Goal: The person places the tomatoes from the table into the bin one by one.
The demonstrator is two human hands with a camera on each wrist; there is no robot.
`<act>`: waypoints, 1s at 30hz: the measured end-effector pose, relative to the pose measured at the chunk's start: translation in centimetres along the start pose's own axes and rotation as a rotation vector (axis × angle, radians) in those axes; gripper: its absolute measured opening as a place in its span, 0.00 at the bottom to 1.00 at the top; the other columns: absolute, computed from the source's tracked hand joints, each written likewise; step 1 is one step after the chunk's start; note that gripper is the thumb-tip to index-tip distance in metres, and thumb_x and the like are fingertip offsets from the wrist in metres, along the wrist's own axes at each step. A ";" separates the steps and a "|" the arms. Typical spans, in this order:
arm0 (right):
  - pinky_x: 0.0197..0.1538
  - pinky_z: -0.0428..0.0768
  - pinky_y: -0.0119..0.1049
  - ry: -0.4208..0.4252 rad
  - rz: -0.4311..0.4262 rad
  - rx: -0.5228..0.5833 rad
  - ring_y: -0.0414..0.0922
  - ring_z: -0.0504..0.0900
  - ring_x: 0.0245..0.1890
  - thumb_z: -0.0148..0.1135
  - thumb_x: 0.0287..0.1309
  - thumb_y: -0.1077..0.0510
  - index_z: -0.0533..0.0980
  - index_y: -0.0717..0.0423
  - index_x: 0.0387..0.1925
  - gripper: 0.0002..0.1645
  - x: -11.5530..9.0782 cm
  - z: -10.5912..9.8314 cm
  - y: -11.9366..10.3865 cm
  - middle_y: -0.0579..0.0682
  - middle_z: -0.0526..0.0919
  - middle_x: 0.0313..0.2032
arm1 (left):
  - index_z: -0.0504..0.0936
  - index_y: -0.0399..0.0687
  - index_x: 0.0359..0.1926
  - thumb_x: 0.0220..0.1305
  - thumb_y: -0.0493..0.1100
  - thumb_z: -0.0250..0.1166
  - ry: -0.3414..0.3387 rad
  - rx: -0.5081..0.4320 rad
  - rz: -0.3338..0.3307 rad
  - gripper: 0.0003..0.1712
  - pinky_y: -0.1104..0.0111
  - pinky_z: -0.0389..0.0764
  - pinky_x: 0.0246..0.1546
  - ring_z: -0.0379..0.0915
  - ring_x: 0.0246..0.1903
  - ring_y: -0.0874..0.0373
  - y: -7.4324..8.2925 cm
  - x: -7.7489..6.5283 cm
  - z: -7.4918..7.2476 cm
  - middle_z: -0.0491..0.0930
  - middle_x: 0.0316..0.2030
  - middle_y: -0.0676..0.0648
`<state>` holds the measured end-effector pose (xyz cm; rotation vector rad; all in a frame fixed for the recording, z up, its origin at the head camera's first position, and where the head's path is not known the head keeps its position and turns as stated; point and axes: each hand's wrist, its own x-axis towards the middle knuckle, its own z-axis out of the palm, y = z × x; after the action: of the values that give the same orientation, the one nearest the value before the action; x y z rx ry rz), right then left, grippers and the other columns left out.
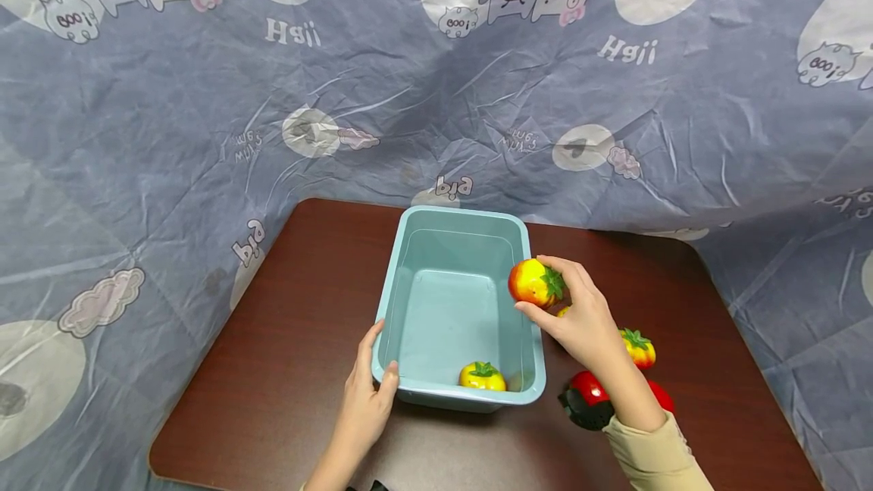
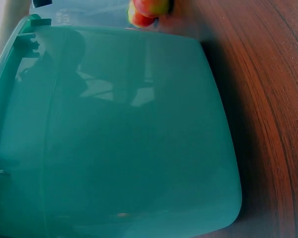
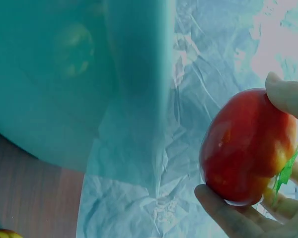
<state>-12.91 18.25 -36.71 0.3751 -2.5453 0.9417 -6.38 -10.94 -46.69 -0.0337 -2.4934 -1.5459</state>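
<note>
A light blue-green plastic bin stands in the middle of the table. My left hand grips its near left corner, thumb over the rim and fingers along the outside. In my right hand is a red-and-yellow fruit with a green leafy top, pinched between thumb and fingers over the bin's right rim. The right wrist view shows this fruit's glossy red side beside the bin wall. Inside the bin, at the near end, lies a yellow fruit with green leaves. The left wrist view is mostly bin wall.
Right of the bin, another yellow-red fruit and a red-and-black round thing lie on the brown table. More red shows behind the right forearm. A printed grey-blue cloth hangs close behind the table.
</note>
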 end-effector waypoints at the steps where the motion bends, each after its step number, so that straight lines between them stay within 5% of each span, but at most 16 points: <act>1: 0.43 0.73 0.20 -0.007 -0.012 0.001 0.43 0.74 0.48 0.80 0.42 0.55 0.71 0.53 0.62 0.43 0.0 0.2 -0.2 0.53 0.75 0.55 | 0.57 0.62 0.74 0.65 0.38 0.58 -0.001 -0.003 -0.002 0.38 0.37 0.69 0.57 0.64 0.67 0.39 0.0 0.0 0.0 0.65 0.71 0.42; 6: 0.37 0.78 0.29 -0.055 -0.056 0.006 0.41 0.73 0.44 0.81 0.42 0.54 0.70 0.52 0.62 0.44 0.0 1.0 -0.9 0.51 0.75 0.55 | 0.58 0.62 0.74 0.65 0.39 0.58 0.001 0.000 0.001 0.38 0.37 0.70 0.56 0.65 0.67 0.39 0.1 0.0 0.0 0.65 0.70 0.43; 13: 0.54 0.81 0.47 -0.155 -0.105 -0.017 0.48 0.75 0.57 0.80 0.43 0.50 0.71 0.49 0.61 0.43 -0.1 2.5 -1.4 0.50 0.74 0.59 | 0.58 0.63 0.74 0.67 0.40 0.57 -0.001 0.005 0.000 0.37 0.37 0.70 0.55 0.66 0.66 0.39 0.1 -0.1 0.0 0.66 0.70 0.44; 30: 0.53 0.81 0.49 -0.393 -0.247 -0.168 0.55 0.76 0.57 0.81 0.41 0.52 0.73 0.52 0.61 0.43 -0.5 5.3 -0.9 0.56 0.75 0.60 | 0.59 0.61 0.73 0.67 0.40 0.57 0.011 0.010 0.018 0.36 0.39 0.72 0.52 0.69 0.63 0.38 0.0 -0.1 0.0 0.67 0.69 0.43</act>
<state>-13.62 14.07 -40.11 0.8741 -2.8095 0.6034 -6.27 -10.91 -46.74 -0.0452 -2.4852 -1.5224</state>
